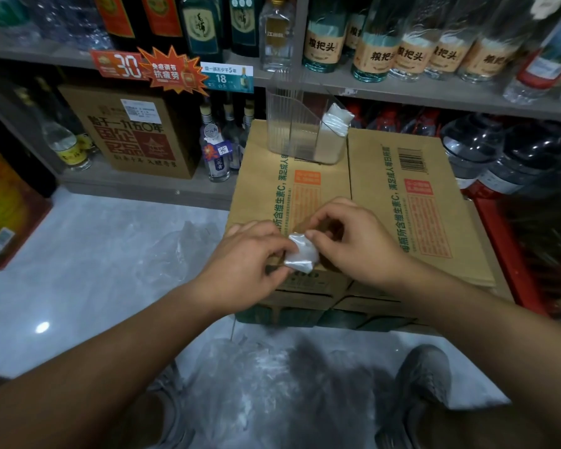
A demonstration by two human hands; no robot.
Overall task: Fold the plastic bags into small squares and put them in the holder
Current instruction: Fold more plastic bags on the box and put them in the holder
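Observation:
A small folded clear plastic bag lies at the near edge of a cardboard box. My left hand pinches its left side and my right hand pinches its upper right corner, fingers curled. A clear ribbed plastic holder stands at the far end of the box top. Folded white bags stand in its right compartment. The left compartment looks empty.
More clear plastic bags lie on the pale floor, one pile left of the box and another between my shoes. Shelves of glass bottles rise behind the box. A brown carton stands at left, water bottles at right.

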